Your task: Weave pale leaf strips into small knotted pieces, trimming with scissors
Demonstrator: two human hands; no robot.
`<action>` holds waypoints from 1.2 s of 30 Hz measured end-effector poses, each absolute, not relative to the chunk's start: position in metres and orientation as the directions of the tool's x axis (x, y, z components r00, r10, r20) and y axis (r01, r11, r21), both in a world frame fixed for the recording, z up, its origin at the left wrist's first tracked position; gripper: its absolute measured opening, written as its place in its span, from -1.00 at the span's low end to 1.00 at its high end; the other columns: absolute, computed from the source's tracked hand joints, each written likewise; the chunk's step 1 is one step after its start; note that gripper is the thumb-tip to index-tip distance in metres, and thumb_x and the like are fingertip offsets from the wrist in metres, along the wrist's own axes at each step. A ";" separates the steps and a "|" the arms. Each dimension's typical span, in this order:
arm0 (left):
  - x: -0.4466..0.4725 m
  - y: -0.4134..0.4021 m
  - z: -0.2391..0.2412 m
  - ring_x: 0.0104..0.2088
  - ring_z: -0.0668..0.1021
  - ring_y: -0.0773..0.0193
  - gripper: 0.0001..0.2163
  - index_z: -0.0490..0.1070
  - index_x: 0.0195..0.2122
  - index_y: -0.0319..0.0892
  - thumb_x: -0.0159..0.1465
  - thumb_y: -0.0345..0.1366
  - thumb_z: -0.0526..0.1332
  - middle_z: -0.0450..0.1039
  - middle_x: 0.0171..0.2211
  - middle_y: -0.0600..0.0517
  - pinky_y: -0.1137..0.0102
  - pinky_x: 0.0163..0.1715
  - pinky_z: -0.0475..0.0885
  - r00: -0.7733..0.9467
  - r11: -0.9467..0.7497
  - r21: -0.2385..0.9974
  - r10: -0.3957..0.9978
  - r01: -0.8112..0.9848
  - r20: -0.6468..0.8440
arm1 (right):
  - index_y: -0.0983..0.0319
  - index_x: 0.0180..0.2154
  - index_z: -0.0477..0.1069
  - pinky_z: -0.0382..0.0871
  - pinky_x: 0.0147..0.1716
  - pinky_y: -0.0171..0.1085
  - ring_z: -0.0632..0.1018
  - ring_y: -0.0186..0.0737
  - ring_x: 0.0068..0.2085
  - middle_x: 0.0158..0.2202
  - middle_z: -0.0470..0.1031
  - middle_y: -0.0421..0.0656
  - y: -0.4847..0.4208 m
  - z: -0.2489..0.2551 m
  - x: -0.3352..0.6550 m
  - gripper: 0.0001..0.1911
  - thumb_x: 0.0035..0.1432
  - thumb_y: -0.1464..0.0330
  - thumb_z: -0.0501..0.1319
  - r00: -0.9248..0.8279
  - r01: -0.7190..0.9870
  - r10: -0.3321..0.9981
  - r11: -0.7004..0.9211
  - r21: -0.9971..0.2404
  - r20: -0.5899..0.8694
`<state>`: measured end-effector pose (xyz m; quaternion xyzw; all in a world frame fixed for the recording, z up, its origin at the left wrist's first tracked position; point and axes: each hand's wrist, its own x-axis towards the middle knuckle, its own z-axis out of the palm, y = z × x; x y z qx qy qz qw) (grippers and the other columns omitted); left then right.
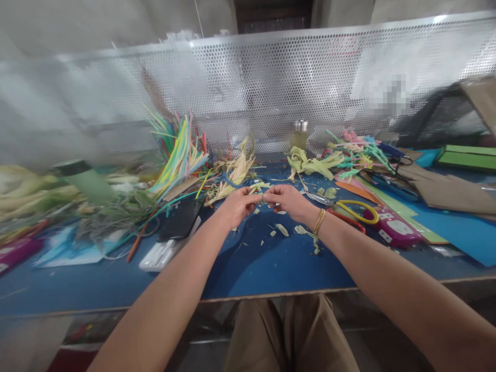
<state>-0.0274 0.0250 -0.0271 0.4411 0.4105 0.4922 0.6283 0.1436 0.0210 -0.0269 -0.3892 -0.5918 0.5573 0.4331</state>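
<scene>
Across the lower middle of the frame the tabletop is deep blue, flecked with cream and pale green husk scraps, with a gold bracelet right of centre. Left of centre, thin strands mix yellow, green, pink and light blue above a black phone. On the right, scissor handles are yellow and red, a magenta case bears white patches, a paper sheet is bright blue, and along the top a silver-grey panel is dotted with small round holes.
</scene>
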 end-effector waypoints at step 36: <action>-0.027 0.021 -0.022 -0.56 0.45 0.45 -0.85 0.44 -0.40 -0.23 0.04 -0.33 0.37 0.40 -0.55 0.09 0.57 -0.61 0.26 0.343 0.390 0.873 0.895 -0.293 -0.284 | 0.23 -0.49 0.27 -0.20 -0.67 -0.38 -0.01 -0.52 -0.65 -0.68 0.01 -0.42 0.019 -0.020 0.148 -0.72 0.00 0.25 0.33 -0.410 -0.022 0.912 -0.011 -1.000 -0.001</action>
